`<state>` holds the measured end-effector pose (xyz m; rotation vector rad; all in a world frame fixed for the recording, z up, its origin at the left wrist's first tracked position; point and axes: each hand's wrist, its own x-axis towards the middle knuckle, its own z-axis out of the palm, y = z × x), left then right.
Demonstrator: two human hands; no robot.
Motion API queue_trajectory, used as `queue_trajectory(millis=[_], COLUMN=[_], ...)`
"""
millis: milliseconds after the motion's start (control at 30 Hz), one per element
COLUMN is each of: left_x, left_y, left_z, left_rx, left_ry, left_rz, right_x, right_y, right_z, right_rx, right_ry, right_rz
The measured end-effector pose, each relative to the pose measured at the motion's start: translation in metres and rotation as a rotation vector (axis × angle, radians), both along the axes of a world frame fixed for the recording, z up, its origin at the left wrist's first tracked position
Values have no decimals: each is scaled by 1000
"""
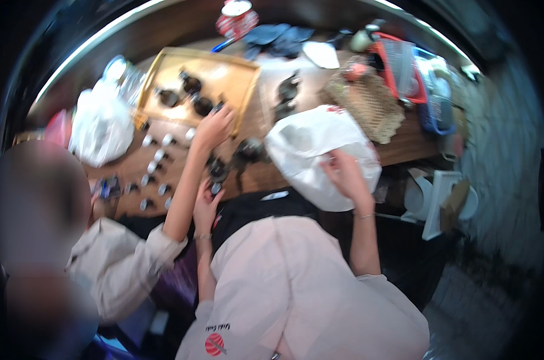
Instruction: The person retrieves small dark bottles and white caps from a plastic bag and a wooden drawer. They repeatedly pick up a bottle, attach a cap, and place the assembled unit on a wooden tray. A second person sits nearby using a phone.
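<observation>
My left hand (206, 207) is closed around a small dark piece with a pale round end (215, 188), perhaps a bottle cap; blur hides its exact kind. Just beyond it stands a dark, shiny bottle (217, 170), and another dark bottle (249, 150) is to its right. On the right, my right hand (347, 175) pinches the white plastic bag (308, 141) with bent fingers. The bag sits crumpled on the table's near edge, its contents hidden. A co-worker's hand (215, 125) reaches from the left to a dark bottle at the wooden tray (158, 114).
Several small caps (158, 157) stand in rows on the table at left, beside a stuffed clear bag (101, 129). More dark bottles (288, 90) stand past the tray. At right are honeycomb paper (368, 105), a red basket (417, 90) and a blue basket (431, 123).
</observation>
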<state>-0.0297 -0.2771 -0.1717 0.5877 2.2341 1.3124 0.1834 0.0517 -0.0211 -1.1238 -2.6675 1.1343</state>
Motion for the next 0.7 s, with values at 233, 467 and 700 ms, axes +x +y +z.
queue_trajectory(millis=[233, 467, 700], left_x=[-4, -5, -8], left_y=[-7, -12, -6], left_z=[-11, -25, -31], left_rx=[-140, -119, -189], left_ry=[-40, 26, 11], left_rz=[11, -9, 25], right_x=[-15, -22, -4], right_y=[-9, -19, -24], right_z=[16, -4, -18], right_rx=[-36, -51, 89], right_ry=[-71, -46, 192], right_rz=[-5, 24, 6])
